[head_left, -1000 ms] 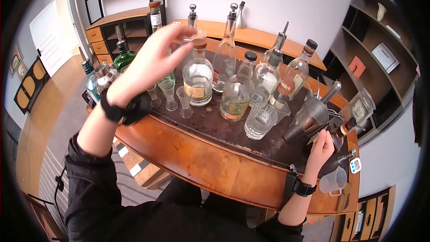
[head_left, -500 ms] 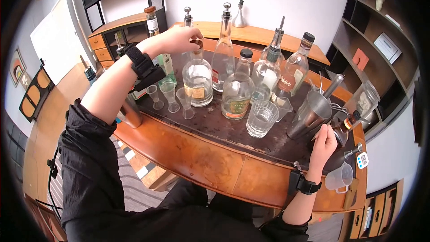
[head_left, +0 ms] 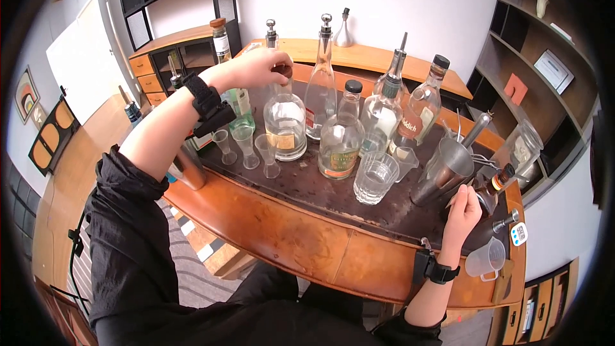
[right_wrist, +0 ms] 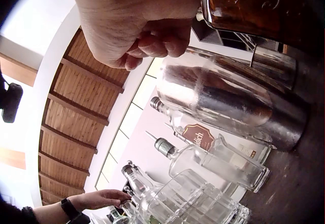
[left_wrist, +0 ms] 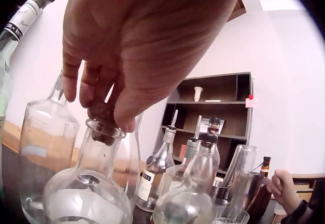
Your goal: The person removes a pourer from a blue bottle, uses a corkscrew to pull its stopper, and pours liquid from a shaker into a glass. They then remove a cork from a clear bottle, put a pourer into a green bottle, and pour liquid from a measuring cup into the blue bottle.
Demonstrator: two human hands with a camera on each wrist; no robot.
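Observation:
My left hand [head_left: 272, 70] reaches over the bar and pinches the cork stopper [head_left: 282, 72] in the neck of a round clear bottle [head_left: 286, 125]. In the left wrist view, the thumb and fingers [left_wrist: 124, 117] curl round the cork [left_wrist: 104, 127] above the bottle's shoulder [left_wrist: 86, 193]. My right hand [head_left: 462, 208] rests on the mat at the right with its fingers curled into the palm and nothing in it. That fist [right_wrist: 152, 43] sits beside a small brown bottle [head_left: 492, 187] and a steel shaker tin [head_left: 445, 166].
Several tall bottles crowd the dark bar mat [head_left: 307, 186] behind a glass tumbler [head_left: 375, 176] and three small shot glasses [head_left: 246, 144]. A plastic measuring cup [head_left: 485, 258], a timer [head_left: 517, 234] and a jigger [head_left: 506, 221] lie at the right end. The curved wooden counter edge [head_left: 269, 224] faces me.
My left hand came down from the air onto the round bottle's cork and now pinches it. The right hand has stayed by the brown bottle.

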